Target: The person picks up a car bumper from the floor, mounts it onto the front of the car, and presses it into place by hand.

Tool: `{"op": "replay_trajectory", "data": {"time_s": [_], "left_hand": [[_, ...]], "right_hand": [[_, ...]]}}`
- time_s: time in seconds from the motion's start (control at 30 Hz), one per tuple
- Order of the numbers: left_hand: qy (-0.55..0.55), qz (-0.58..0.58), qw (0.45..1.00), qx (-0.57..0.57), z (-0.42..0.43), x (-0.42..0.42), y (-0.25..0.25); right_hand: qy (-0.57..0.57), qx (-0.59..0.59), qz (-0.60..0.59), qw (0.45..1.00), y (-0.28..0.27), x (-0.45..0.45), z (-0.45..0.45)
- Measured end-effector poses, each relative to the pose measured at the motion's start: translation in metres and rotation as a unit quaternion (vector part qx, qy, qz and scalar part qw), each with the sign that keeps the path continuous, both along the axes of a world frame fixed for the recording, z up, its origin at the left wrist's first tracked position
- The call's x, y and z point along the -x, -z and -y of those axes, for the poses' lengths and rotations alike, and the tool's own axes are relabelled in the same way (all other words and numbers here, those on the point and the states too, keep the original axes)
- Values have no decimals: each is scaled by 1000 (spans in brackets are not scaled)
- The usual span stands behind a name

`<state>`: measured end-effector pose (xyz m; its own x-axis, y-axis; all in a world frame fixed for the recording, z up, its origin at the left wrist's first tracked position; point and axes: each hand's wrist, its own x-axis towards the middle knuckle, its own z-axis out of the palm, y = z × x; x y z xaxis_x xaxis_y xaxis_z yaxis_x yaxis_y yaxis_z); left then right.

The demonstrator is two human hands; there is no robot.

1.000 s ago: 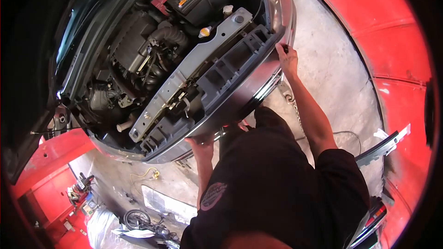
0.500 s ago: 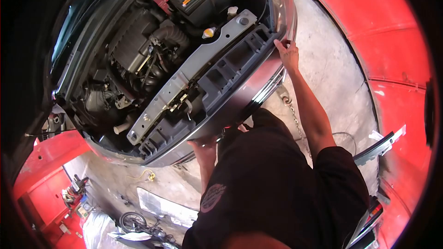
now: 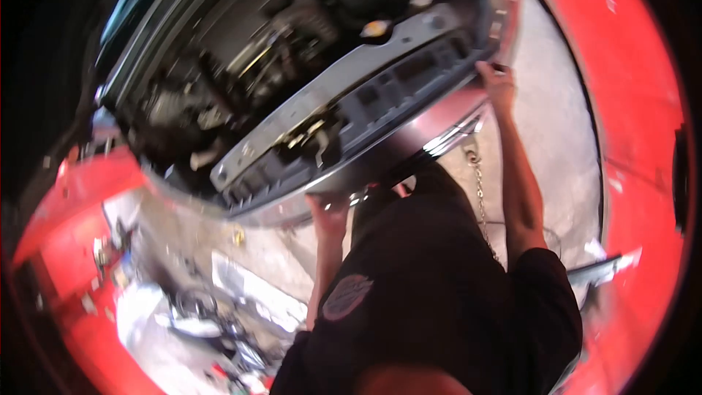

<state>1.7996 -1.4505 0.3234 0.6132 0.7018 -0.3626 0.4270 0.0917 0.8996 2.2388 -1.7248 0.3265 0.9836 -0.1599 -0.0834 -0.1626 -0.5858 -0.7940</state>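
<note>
The car's front bumper (image 3: 398, 148), with a glossy, dark painted face and a chrome strip (image 3: 453, 134), runs diagonally across the view in front of my body. My right hand (image 3: 500, 85) grips its upper edge at the right corner, just below the headlight, thumb on top and fingers curled in. Lower down, my left hand (image 3: 327, 208) holds the bumper's lower front edge; its fingers are partly hidden by the bumper. Behind the bumper sit a black plastic support (image 3: 380, 99) and a grey metal crossmember (image 3: 322, 91) of the open engine bay.
An engine (image 3: 256, 58) and a radiator cap (image 3: 375, 28) lie beyond the crossmember. A chain (image 3: 480, 190) hangs by my right leg. Red panels (image 3: 621, 88) curve along the right. A motorcycle (image 3: 212, 322) and a white sheet (image 3: 256, 289) are at lower left.
The view has shifted and blurred, so the car's front appears farther right and, on its left side, higher. Both hands keep their places on the bumper.
</note>
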Motion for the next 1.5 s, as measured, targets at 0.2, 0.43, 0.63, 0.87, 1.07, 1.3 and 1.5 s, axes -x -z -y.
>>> {"op": "replay_trajectory", "data": {"time_s": [0.2, 0.43, 0.63, 0.87, 1.07, 1.3, 1.5], "left_hand": [[-204, 127, 897, 370, -7, 11, 24], [-274, 108, 851, 435, -8, -10, -6], [-298, 86, 832, 460, -17, -15, -17], [-259, 55, 861, 435, -38, 19, -18], [-309, 41, 876, 367, -57, 41, -25], [-248, 50, 869, 425, -76, 54, -7], [-277, 47, 875, 393, -86, 76, -3]], "right_hand": [[-82, 55, -37, 994, 14, -8, 18], [-82, 23, -108, 990, 14, -5, 13], [-135, 79, -148, 977, 11, -27, 32], [-163, 111, -113, 974, 8, -9, 17], [-302, 155, -1, 941, 27, -23, 39], [-385, -2, 137, 913, -85, 35, -216], [-570, -40, 211, 793, -165, 94, -488]]}}
